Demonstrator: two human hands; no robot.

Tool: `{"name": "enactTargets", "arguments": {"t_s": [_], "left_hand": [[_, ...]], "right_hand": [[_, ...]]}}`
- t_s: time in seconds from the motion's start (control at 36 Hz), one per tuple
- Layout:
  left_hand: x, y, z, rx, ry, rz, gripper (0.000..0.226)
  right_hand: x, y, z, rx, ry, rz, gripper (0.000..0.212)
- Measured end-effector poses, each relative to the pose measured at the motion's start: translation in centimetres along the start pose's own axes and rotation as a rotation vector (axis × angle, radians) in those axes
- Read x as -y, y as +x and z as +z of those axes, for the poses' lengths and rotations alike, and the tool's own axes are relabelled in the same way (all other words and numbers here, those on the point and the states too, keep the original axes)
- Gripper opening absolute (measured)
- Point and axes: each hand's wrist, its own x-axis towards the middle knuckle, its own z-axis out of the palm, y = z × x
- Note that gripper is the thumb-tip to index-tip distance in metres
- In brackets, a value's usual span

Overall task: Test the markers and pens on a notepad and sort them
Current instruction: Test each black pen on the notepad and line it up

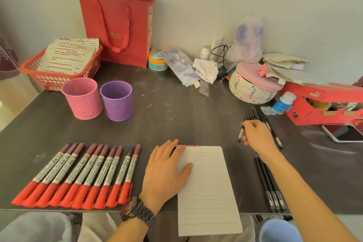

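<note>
- Nearest: a lined notepad [208, 188] lies on the dark table [176, 108], its lower end overhanging the table's front edge.
- The left hand [167, 169], with a dark wristwatch [137, 212] on the wrist, rests flat on the notepad's left margin. The fingers are straight and the thumb lies on the paper; it grips nothing.
- Left of that hand, a row of markers [78, 177] lies side by side with the red ends toward the front edge.
- Right of the notepad, a few black pens [272, 188] lie together beside the right forearm.
- Further in, the right hand [257, 133] has its fingers curled round a single black pen [241, 133], held at a slant. Whether the pen touches the table cannot be told.
- More black pens [263, 118] lie just beyond and beneath that hand.
- Mid-table left: a pink perforated cup [82, 101] and a purple one [116, 101] stand upright, close together.
- Far side: a red basket of papers [59, 72], a red paper bag [117, 25], a woven basket [253, 88] and a red shoebox [322, 104].
</note>
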Motion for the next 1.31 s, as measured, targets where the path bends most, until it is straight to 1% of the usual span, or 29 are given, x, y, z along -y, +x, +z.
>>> {"name": "enactTargets", "arguments": {"t_s": [0.03, 0.08, 0.17, 0.19, 0.25, 0.31, 0.42, 0.47, 0.56, 0.67, 0.75, 0.83, 0.97, 1.03, 1.14, 1.22, 1.31], "left_hand": [[0.0, 0.0, 0.0, -0.001, 0.000, 0.003, 0.059], [0.0, 0.0, 0.1, -0.004, -0.004, 0.005, 0.058], [-0.1, -0.2, 0.0, -0.016, -0.024, 0.011, 0.057], [-0.1, -0.2, 0.0, -0.024, -0.035, 0.013, 0.056], [-0.2, -0.3, -0.2, -0.046, -0.073, 0.022, 0.053], [-0.3, -0.4, -0.4, -0.077, -0.142, 0.035, 0.048], [-0.6, -0.9, -1.0, -0.136, -0.250, 0.120, 0.042], [-0.8, -1.1, -1.2, -0.148, -0.249, 0.188, 0.042], [-0.9, -1.4, -1.1, -0.138, -0.203, 0.264, 0.048], [-1.0, -1.5, -0.8, -0.142, -0.128, 0.323, 0.051], [-0.8, -1.4, -0.6, -0.141, -0.090, 0.326, 0.047], [-0.6, -1.4, -0.5, -0.170, -0.078, 0.313, 0.037], [-0.5, -1.3, -0.5, -0.223, -0.066, 0.322, 0.029], [-0.5, -1.4, -0.5, -0.224, -0.078, 0.315, 0.027], [-0.7, -1.5, -0.7, -0.207, -0.106, 0.303, 0.026], [-1.0, -1.6, -0.8, -0.168, -0.102, 0.310, 0.030], [-1.1, -1.6, -0.7, -0.163, -0.068, 0.349, 0.032]], "right_hand": [[0.2, -1.0, 0.3, 0.008, 0.121, 0.023, 0.024], [0.4, -3.4, 0.9, 0.041, 0.286, 0.040, 0.019], [0.3, -7.0, 1.7, 0.163, 0.608, 0.072, 0.015], [0.2, -8.1, 1.9, 0.200, 0.682, 0.074, 0.014], [-0.3, -9.9, 2.6, 0.260, 0.749, 0.063, 0.012], [-0.8, -11.0, 3.4, 0.284, 0.768, 0.040, 0.011], [-1.8, -12.1, 4.7, 0.239, 0.783, -0.014, 0.007], [-2.2, -12.4, 5.0, 0.205, 0.768, -0.073, 0.008], [-2.7, -12.8, 5.5, 0.156, 0.718, -0.157, 0.010], [-2.8, -13.2, 5.5, 0.200, 0.721, -0.222, 0.013], [-2.6, -13.3, 5.3, 0.256, 0.738, -0.236, 0.013], [-2.6, -13.3, 5.2, 0.290, 0.716, -0.253, 0.013], [-2.6, -13.3, 5.2, 0.292, 0.724, -0.278, 0.009], [-2.6, -13.2, 5.4, 0.288, 0.703, -0.276, 0.011], [-2.7, -13.1, 5.3, 0.312, 0.675, -0.291, 0.006], [-2.8, -13.1, 5.1, 0.343, 0.658, -0.311, 0.008], [-2.7, -13.1, 5.1, 0.363, 0.635, -0.320, 0.011]]}}
